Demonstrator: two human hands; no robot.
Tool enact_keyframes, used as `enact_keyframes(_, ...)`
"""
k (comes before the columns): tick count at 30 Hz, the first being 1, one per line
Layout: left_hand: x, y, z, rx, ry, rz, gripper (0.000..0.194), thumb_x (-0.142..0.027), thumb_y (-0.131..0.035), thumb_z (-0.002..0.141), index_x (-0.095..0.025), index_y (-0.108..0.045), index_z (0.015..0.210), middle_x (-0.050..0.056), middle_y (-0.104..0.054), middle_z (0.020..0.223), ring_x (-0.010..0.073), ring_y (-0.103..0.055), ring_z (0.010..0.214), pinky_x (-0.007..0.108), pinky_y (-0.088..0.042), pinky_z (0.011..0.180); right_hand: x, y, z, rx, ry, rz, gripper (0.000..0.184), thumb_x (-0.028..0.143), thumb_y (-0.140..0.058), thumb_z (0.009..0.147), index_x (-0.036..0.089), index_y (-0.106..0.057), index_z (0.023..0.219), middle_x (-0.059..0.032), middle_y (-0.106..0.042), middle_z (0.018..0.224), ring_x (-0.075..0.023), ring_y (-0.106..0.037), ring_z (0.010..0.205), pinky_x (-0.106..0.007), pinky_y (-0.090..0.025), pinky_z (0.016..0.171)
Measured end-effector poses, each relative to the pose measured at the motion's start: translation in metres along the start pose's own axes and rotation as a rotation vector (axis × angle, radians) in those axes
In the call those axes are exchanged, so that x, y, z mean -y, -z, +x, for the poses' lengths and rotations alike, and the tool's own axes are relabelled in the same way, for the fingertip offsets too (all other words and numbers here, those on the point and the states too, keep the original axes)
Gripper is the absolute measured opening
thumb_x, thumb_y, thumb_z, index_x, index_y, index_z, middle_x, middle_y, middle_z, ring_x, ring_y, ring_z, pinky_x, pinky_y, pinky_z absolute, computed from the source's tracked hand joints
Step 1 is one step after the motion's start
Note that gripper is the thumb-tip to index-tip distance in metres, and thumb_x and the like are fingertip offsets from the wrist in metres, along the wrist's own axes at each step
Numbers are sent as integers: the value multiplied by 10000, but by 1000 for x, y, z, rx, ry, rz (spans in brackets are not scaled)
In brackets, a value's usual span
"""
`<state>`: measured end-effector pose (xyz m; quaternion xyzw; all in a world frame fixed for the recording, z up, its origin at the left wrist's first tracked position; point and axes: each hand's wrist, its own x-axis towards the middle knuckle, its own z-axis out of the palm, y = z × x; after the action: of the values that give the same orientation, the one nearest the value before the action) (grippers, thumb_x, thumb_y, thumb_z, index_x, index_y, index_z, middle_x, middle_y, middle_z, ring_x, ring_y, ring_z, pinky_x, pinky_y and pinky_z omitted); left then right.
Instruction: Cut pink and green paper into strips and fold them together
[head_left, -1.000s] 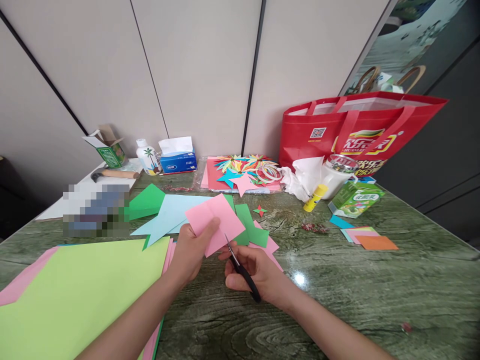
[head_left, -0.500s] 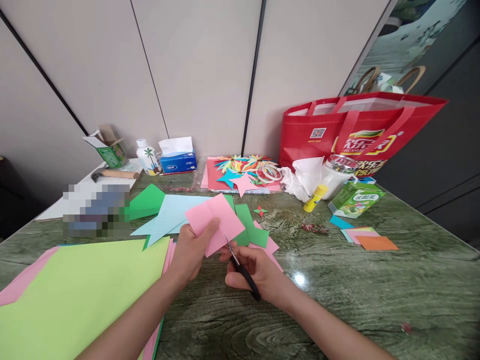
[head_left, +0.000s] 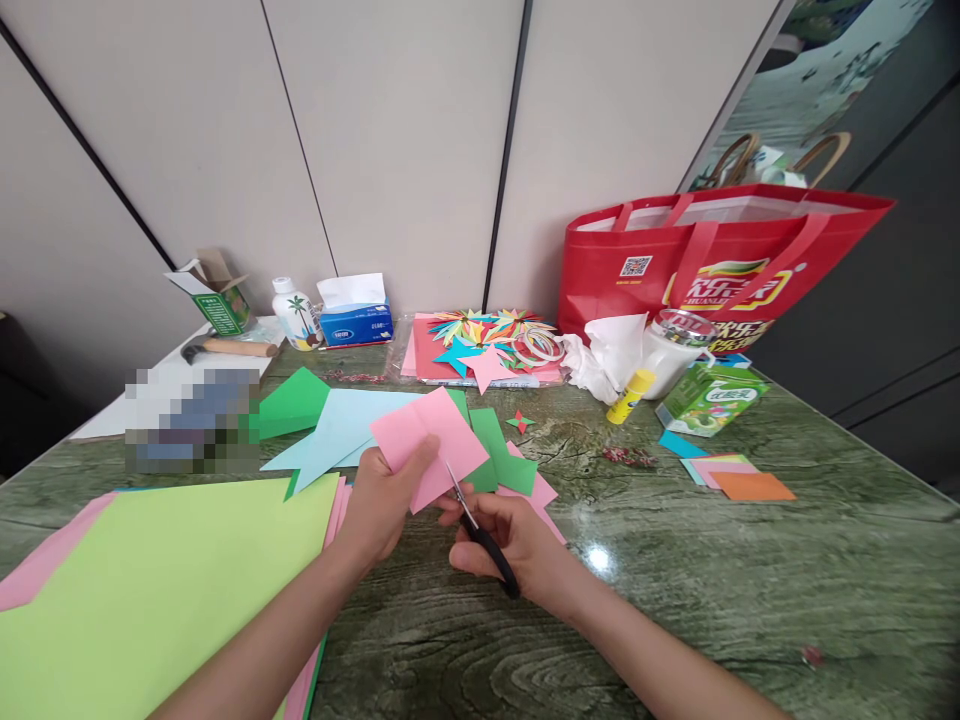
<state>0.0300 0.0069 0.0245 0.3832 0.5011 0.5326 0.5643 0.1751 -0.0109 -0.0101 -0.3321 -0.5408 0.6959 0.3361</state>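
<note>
Between thumb and fingers, my left hand (head_left: 386, 500) pinches a creased pink square of paper (head_left: 439, 435), tilted above the table. My right hand (head_left: 506, 540) is closed around black-handled scissors (head_left: 487, 550). Their blades point up and to the left, lying against the paper's lower right edge. Whether the blades are apart is hard to make out. Beneath and behind the pink square lie light blue paper (head_left: 352, 415), green pieces (head_left: 487, 440) and pink scraps (head_left: 544, 495). A small red and green paper star (head_left: 520, 421) sits just beyond.
Coloured sheets (head_left: 195, 580) are stacked at the left front. At the back stand a tissue pack (head_left: 358, 325), a bottle (head_left: 296, 315), folded paper stars (head_left: 487, 335) and a red bag (head_left: 615, 290). A glue stick (head_left: 630, 397), mug (head_left: 671, 355) and green carton (head_left: 709, 400) stand right.
</note>
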Motion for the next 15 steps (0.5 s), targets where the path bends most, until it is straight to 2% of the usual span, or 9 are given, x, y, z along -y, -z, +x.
enact_keyframes(9,-3,-3,-2,25,27,-16,211,-318,-642,673,-115,-589,682,65,-667,547,216,-642,488,260,-495,412,1,0,0,-12,-36,-7,350,375,-716,595,141,-565,808,50,-448,607,-57,-356,488,-204,-295,468)
enact_keyframes(15,-2,-2,-1,36,22,-21,197,-302,-632,689,-116,-591,740,68,-685,606,226,-652,516,286,-518,430,0,0,0,-25,-58,-24,353,391,-708,598,134,-559,789,23,-504,676,-36,-353,451,-194,-286,431)
